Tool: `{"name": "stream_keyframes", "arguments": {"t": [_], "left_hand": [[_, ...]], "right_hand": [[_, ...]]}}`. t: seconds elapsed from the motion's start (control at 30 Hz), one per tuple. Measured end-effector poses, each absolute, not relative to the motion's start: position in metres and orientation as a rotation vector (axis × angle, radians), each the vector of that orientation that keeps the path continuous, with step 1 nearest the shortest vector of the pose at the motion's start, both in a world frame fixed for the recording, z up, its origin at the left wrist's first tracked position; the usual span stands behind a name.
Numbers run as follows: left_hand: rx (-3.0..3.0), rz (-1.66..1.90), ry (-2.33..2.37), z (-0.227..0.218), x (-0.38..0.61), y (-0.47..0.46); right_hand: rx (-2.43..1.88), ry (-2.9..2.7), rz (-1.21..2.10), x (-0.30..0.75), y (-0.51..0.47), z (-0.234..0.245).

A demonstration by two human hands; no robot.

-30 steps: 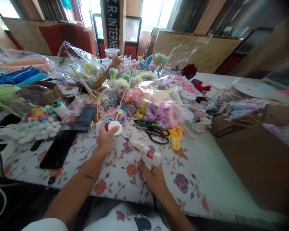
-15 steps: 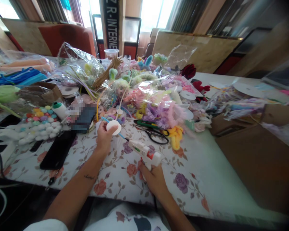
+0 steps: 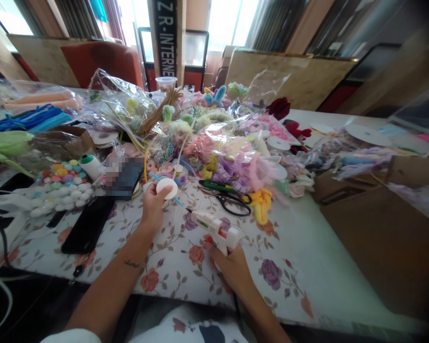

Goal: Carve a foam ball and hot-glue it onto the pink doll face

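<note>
Between the thumb and fingers of my left hand [image 3: 153, 204] is a round white disc [image 3: 167, 189], held above the flowered tablecloth [image 3: 175, 271]. A thin blue stick [image 3: 178, 201] runs behind the disc and shows on both sides of it. My right hand [image 3: 230, 267] is wrapped around the handle of a white glue gun [image 3: 214, 227]. Its dark nozzle points up and left, a short gap from the blue stick's lower end. Just beyond the gun lie black-handled scissors [image 3: 235, 205] and a green cutter [image 3: 218, 186].
A heap of plastic-wrapped craft pieces [image 3: 221, 143] spreads across the back. At left are pompoms [image 3: 66, 186], a thread spool [image 3: 92, 166] and a black phone [image 3: 87, 227]. Yellow fuzzy stems [image 3: 261, 204] lie right of the scissors. A cardboard box [image 3: 375, 238] stands at right.
The glue gun's nozzle, at the blue stick's end before, now sits slightly apart from it. The disc has shifted a little left in my left hand's grip.
</note>
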State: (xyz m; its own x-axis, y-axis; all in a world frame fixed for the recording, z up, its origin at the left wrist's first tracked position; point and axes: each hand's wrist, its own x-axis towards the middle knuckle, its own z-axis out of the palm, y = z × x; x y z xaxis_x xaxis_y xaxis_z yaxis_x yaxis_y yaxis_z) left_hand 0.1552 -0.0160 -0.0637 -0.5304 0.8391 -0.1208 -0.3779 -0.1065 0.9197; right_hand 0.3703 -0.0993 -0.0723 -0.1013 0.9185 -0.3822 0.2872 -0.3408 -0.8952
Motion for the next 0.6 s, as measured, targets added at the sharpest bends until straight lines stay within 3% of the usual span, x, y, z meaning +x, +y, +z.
{"name": "stream_keyframes", "arguments": {"t": [0.27, 0.6], "left_hand": [[0.983, 0.919, 1.180, -0.052, 0.143, -0.026], [1.308, 0.542, 1.065, -0.047, 0.142, -0.031]], "right_hand": [[-1.362, -1.170, 1.550, 0.407, -0.084, -0.055], [-1.421, -1.441, 1.514, 0.408, -0.091, -0.068]]}}
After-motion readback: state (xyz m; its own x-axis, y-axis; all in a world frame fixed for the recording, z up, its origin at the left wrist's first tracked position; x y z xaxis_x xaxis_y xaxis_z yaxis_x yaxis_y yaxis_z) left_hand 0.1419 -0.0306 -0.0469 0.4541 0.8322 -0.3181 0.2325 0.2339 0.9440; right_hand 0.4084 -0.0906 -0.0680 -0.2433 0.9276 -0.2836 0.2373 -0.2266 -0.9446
